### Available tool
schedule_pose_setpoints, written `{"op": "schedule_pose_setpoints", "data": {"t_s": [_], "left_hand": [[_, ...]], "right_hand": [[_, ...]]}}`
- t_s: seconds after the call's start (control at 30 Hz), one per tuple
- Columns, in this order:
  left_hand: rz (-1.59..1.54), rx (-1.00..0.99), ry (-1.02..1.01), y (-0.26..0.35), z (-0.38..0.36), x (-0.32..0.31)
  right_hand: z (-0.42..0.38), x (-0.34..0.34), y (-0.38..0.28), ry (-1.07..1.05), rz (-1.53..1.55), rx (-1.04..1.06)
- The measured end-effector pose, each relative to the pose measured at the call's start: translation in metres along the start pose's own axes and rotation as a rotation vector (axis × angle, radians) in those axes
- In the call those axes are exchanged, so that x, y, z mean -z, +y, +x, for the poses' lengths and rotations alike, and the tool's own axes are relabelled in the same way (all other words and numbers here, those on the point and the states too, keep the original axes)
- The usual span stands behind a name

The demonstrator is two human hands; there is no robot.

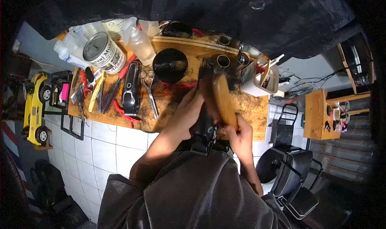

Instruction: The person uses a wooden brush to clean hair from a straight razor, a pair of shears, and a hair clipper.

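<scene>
A wooden-backed brush (225,102) is in my right hand (241,136), whose fingers wrap round its lower end. The brush is blurred and lies against a dark, long object (204,120), perhaps a hair clipper, in front of my chest. My left hand (192,108) is beside that dark object on its left, its fingers mostly hidden behind it. Left of my hands, silver scissors (149,94) and a black clipper (131,90) lie on the wooden table (169,116). A round black bowl (170,65) stands beyond my left hand.
At the table's back left are a labelled can (104,54) and a spray bottle (138,44). A white container (261,80) with tools stands at the right. A black chair (289,168) is at the right, and a yellow toy car (35,108) at the left.
</scene>
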State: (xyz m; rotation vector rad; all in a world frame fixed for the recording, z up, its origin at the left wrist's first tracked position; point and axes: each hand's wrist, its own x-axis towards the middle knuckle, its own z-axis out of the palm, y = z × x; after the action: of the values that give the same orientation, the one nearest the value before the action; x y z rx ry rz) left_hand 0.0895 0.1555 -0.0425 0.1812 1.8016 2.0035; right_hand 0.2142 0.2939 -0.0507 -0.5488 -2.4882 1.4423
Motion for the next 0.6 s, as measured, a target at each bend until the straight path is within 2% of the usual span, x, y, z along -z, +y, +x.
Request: {"op": "schedule_pose_setpoints", "data": {"t_s": [0.03,0.1,0.17,0.23,0.27,0.3,0.37,0.4,0.43,0.5,0.53,0.57,0.6], "left_hand": [[0.0,0.0,-0.009,0.006,0.0,-0.001],[-0.542,0.514,-0.321,0.026,0.001,0.001],[-0.593,0.514,-0.294,0.025,0.003,0.004],[-0.65,0.432,-0.241,0.019,0.01,0.009],[-0.505,0.516,-0.09,0.019,0.015,0.013],[-0.505,0.517,-0.087,0.017,0.017,0.014],[-0.626,0.394,-0.12,0.007,0.021,0.016],[-0.604,0.42,-0.172,0.006,0.025,0.02],[-0.6,0.425,-0.177,0.006,0.023,0.019],[-0.365,0.58,-0.141,0.013,0.011,0.015],[0.098,-0.21,-0.35,-0.007,0.01,0.024],[0.245,-0.139,-0.367,-0.023,0.01,0.024],[-0.051,0.163,-0.312,0.005,0.007,0.011]], "right_hand": [[0.007,0.0,-0.005,0.008,-0.002,-0.003],[0.017,0.002,-0.022,0.105,0.078,-0.091],[0.014,0.006,-0.023,0.159,0.113,-0.048],[0.001,0.016,-0.012,0.024,0.198,-0.007],[-0.005,0.022,-0.018,-0.062,0.185,0.078],[-0.008,0.021,-0.019,-0.064,0.187,0.077],[-0.014,0.019,-0.021,-0.119,0.019,0.273],[-0.018,0.023,-0.021,-0.196,-0.129,0.216],[-0.017,0.02,-0.024,-0.191,-0.128,0.21],[-0.006,0.012,-0.03,-0.019,-0.06,0.074],[-0.003,0.011,-0.028,0.039,-0.075,0.041],[0.002,0.011,-0.029,0.043,-0.075,0.042],[0.005,0.011,-0.031,0.101,-0.022,0.036]]}}
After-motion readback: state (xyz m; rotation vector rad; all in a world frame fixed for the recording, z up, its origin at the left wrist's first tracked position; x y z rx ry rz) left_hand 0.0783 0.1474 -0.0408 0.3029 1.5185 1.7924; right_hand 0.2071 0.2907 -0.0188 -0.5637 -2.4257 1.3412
